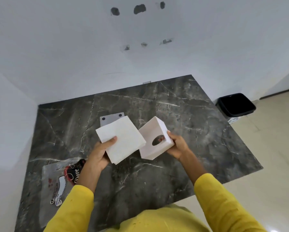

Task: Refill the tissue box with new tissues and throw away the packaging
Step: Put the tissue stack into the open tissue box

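Note:
My left hand grips a white stack of tissues by its near left corner, above the dark marble table. My right hand holds the white tissue box, tilted, with its oval opening facing me; fingertips show through the opening. The stack's right edge overlaps the box's left side. The clear plastic packaging with red and black print lies flat on the table at the near left. A grey plate with two dark dots, possibly the box's base, lies on the table behind the tissues.
A black waste bin stands on the light floor beyond the table's right far corner. White walls close off the table at the back and left. My yellow sleeves fill the bottom of the view.

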